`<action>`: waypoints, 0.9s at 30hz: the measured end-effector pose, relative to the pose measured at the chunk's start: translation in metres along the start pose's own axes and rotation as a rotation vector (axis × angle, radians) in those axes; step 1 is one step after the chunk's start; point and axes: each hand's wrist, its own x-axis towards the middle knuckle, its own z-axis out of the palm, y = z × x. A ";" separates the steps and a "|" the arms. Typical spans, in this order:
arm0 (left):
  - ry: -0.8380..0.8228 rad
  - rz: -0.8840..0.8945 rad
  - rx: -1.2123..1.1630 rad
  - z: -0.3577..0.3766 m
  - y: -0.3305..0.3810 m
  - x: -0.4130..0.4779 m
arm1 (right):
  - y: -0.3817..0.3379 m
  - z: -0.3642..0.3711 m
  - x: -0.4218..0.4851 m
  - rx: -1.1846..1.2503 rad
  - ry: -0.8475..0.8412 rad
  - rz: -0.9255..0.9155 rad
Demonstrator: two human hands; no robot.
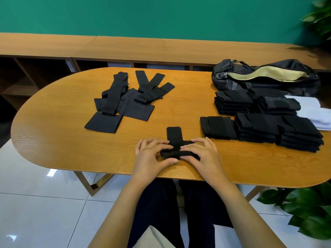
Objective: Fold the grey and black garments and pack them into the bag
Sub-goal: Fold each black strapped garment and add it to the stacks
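Garment (174, 134) part-hidden under left hand (150, 154), right hand (202, 153)

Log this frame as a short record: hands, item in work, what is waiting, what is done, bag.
hands: left hand and right hand both pinch one black garment, partly folded
place: near edge of the table
waiting: unfolded pile, left of centre
done: folded stacks on the right, in front of the bag
bag state: open, tan lining showing; contents hidden
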 end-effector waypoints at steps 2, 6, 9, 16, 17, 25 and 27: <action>0.000 -0.002 0.018 0.001 -0.001 0.001 | -0.001 -0.001 0.000 0.021 0.007 0.002; 0.024 -0.010 -0.001 0.002 -0.001 0.000 | -0.001 -0.001 0.000 0.063 -0.019 0.007; 0.044 -0.027 -0.035 0.001 0.001 0.001 | 0.000 0.000 0.001 0.038 -0.028 0.007; 0.021 -0.038 -0.052 -0.001 0.000 0.001 | 0.004 0.001 0.001 0.103 0.008 0.136; 0.021 -0.042 -0.051 0.000 -0.001 0.001 | 0.004 0.001 0.001 0.108 0.007 0.145; 0.073 -0.084 -0.103 0.001 0.001 0.000 | 0.000 -0.001 0.002 0.083 -0.012 0.114; 0.070 -0.144 -0.134 0.000 0.003 -0.001 | -0.001 -0.002 0.001 0.099 -0.001 0.181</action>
